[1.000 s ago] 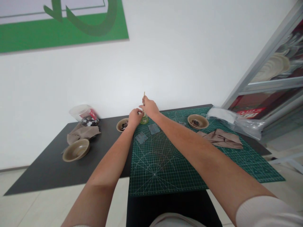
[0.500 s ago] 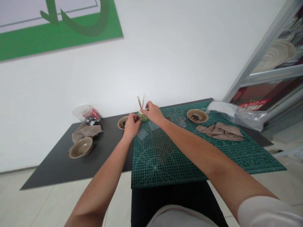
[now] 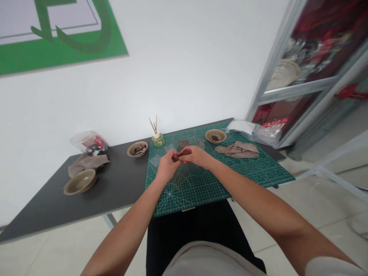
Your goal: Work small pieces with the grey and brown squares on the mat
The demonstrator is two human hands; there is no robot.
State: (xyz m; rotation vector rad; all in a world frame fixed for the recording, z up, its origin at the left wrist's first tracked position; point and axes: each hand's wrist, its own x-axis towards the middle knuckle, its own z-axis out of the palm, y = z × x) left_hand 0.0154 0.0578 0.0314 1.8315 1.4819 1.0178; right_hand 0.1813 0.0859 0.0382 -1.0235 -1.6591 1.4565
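My left hand (image 3: 167, 165) and my right hand (image 3: 196, 157) meet above the green cutting mat (image 3: 198, 191). Both are closed, thumbs and fingers pinched together at the tips. Something small and brown shows between the fingertips, too small to name. Behind them on the mat lie a brown square piece (image 3: 183, 145) and clear plastic pieces (image 3: 155, 160). A reed diffuser (image 3: 158, 139), a small yellow-green glass bottle with several thin sticks, stands upright at the mat's back left corner, apart from the hands.
Left of the diffuser sits a bowl of dark bits (image 3: 137, 149). Another bowl (image 3: 216, 136) and a brown cloth (image 3: 239, 150) are at right, near a plastic bag (image 3: 255, 131). Farther left are an open bowl (image 3: 80, 182), a cloth (image 3: 86, 164) and a tipped plastic jar (image 3: 89, 142).
Both hands have left the diffuser and come together nearer to me over the mat. The diffuser now stands free. My view has turned to the right.
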